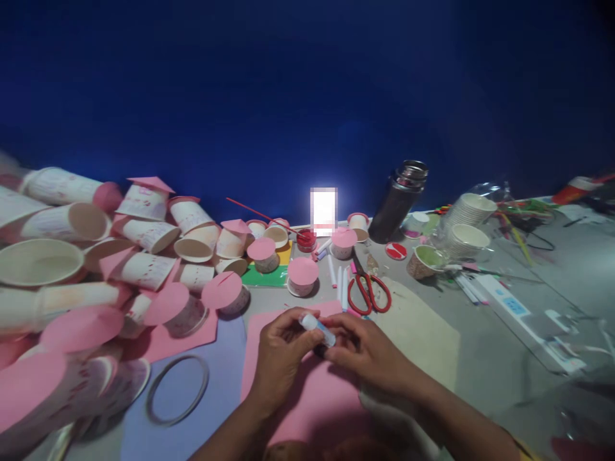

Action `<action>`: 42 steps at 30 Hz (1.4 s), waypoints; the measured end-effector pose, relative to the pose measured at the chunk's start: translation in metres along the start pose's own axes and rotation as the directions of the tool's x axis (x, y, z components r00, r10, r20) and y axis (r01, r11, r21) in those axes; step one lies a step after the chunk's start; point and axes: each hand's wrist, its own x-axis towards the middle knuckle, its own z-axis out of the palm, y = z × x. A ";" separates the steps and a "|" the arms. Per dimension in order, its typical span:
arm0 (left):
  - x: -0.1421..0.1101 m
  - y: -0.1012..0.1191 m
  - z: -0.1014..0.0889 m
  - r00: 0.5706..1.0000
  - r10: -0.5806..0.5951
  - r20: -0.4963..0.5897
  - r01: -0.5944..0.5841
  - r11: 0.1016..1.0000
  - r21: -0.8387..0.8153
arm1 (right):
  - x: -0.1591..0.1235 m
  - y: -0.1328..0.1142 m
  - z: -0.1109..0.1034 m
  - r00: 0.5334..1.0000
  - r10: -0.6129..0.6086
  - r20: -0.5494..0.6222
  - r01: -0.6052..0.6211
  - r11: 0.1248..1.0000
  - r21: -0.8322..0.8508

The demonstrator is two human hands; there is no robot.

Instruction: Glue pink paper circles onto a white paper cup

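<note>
In the head view, a small white glue stick (317,329) with a pale blue label is held tilted above a pink paper sheet (317,403). My left hand (283,349) grips its upper left part between thumb and fingers. Closed around the lower right end are the fingers of my right hand (368,342), partly hiding it. Just beyond the hands stands a paper cup with a round pink paper top (302,275). Red-handled scissors (369,291) lie past my right hand, beside several white markers (342,285).
Many decorated paper cups (148,269) crowd the left side. A tape ring (177,390) rests on blue paper (221,397). At the back stand a dark thermos (396,205) and a red paint jar (306,240). A power strip (523,323) and stacked white cups (468,221) are on the right.
</note>
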 end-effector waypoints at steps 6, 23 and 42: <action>-0.003 0.000 0.007 1.000 0.006 0.029 -0.004 0.998 -0.067 | 0.008 -0.007 -0.013 0.986 -0.001 0.166 0.004 1.000 -0.015; 0.070 -0.034 -0.003 0.896 0.434 0.090 -0.360 0.593 0.721 | 0.057 0.046 -0.058 0.808 -0.056 -0.586 0.077 0.997 0.012; -0.014 -0.011 -0.070 0.724 0.671 0.160 -0.420 0.245 0.874 | 0.075 0.052 -0.098 0.707 0.069 -0.704 0.278 0.888 0.367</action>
